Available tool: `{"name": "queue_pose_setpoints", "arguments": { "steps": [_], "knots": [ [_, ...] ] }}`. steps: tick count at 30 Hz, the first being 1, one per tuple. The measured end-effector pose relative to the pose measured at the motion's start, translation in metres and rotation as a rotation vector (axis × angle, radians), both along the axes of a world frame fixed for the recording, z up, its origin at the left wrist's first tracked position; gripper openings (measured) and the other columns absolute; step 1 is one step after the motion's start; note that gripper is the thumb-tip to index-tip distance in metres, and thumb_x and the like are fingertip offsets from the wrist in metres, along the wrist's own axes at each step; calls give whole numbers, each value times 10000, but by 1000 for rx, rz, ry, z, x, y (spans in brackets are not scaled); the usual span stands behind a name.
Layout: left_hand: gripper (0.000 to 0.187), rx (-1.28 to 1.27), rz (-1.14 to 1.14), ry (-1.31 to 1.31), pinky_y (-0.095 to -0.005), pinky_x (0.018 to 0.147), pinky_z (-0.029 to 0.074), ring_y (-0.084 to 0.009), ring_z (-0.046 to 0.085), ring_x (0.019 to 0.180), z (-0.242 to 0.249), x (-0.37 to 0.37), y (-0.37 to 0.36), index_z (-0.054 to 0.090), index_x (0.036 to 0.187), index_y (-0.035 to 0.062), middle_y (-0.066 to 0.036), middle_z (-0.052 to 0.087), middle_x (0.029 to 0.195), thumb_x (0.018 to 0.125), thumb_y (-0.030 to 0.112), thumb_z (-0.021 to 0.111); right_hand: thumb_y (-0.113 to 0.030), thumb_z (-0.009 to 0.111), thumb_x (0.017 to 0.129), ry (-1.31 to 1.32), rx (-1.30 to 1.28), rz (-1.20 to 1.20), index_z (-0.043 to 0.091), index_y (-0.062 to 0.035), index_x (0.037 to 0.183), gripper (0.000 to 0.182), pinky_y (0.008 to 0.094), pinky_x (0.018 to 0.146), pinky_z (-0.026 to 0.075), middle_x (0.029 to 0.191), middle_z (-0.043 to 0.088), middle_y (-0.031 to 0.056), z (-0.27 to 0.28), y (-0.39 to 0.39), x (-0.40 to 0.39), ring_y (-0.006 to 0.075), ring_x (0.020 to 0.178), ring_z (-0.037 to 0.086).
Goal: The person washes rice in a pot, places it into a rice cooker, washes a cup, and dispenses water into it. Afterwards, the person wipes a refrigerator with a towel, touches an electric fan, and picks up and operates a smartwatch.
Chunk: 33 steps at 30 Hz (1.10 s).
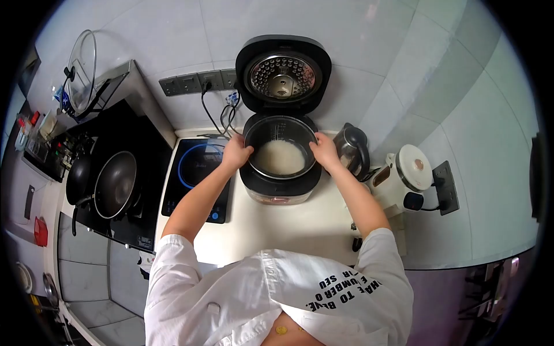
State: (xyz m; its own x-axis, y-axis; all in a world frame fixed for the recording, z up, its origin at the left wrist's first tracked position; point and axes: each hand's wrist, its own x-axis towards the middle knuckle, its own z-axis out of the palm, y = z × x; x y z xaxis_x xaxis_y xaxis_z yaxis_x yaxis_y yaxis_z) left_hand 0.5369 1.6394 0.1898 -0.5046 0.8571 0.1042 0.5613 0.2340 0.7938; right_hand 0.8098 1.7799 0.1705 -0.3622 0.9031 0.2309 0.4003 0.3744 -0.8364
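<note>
A dark inner pot (297, 132) with white measuring marks sits at the mouth of a black rice cooker (279, 187). White rice (280, 157) covers the pot's bottom. My left hand (235, 152) grips the pot's rim on the left side, thumb toward the inside. On the opposite side my right hand (324, 150) holds the same rim. The cooker's lid (284, 75) stands raised at the back, its dimpled metal inner plate facing me.
Left of the cooker lies an induction cooktop (199, 173); beyond it a wok (115, 184) rests on a black stove. A glass kettle (351, 151) and a white lidded appliance (411, 170) stand to the right. Cords run to wall sockets (199, 82) behind.
</note>
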Motion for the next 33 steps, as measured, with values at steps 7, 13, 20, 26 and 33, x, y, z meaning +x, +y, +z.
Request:
{"name": "queue_pose_setpoints", "arguments": {
  "steps": [7, 13, 20, 26, 33],
  "knots": [
    [329, -241, -132, 399, -458, 759, 492, -407, 617, 860, 37, 2, -8, 562, 931, 26, -217, 641, 848, 757, 298, 622, -250, 607, 823, -534, 177, 14, 574, -31, 1163, 406, 450, 816, 492, 1058, 585, 221, 39, -12, 1, 400, 935, 595],
    [359, 416, 6, 330, -463, 780, 472, -410, 591, 891, 121, -40, 44, 530, 1120, 23, -235, 616, 940, 921, 315, 467, -390, 571, 887, -140, 536, -186, 516, 3, 1199, 505, 425, 870, 462, 1138, 483, 249, 143, 30, -21, 404, 1029, 532],
    [499, 336, -303, 581, -411, 1126, 217, -358, 270, 1356, 197, -60, 114, 381, 1344, -25, -241, 336, 1427, 990, 320, 313, -466, 354, 971, 188, 306, -140, 342, 26, 1365, 630, 397, 1099, 238, 1418, 323, 214, 198, 104, -51, 333, 1324, 304],
    [339, 689, -98, 361, -427, 957, 364, -370, 439, 1114, 160, -11, 49, 478, 1140, -7, -218, 482, 1184, 949, 246, 359, -522, 305, 974, 649, -48, 46, 311, -75, 1399, 617, 419, 1103, 223, 1428, 327, 107, 159, 33, -30, 243, 1335, 302],
    [475, 647, -21, -278, -416, 1107, 194, -375, 248, 1346, 48, 51, -54, 407, 1305, 41, -222, 323, 1413, 948, 355, 421, -539, 273, 978, 922, -246, -76, 364, -12, 1389, 674, 396, 1081, 278, 1415, 376, 148, 81, -112, -17, 277, 1301, 355]
  ]
}}
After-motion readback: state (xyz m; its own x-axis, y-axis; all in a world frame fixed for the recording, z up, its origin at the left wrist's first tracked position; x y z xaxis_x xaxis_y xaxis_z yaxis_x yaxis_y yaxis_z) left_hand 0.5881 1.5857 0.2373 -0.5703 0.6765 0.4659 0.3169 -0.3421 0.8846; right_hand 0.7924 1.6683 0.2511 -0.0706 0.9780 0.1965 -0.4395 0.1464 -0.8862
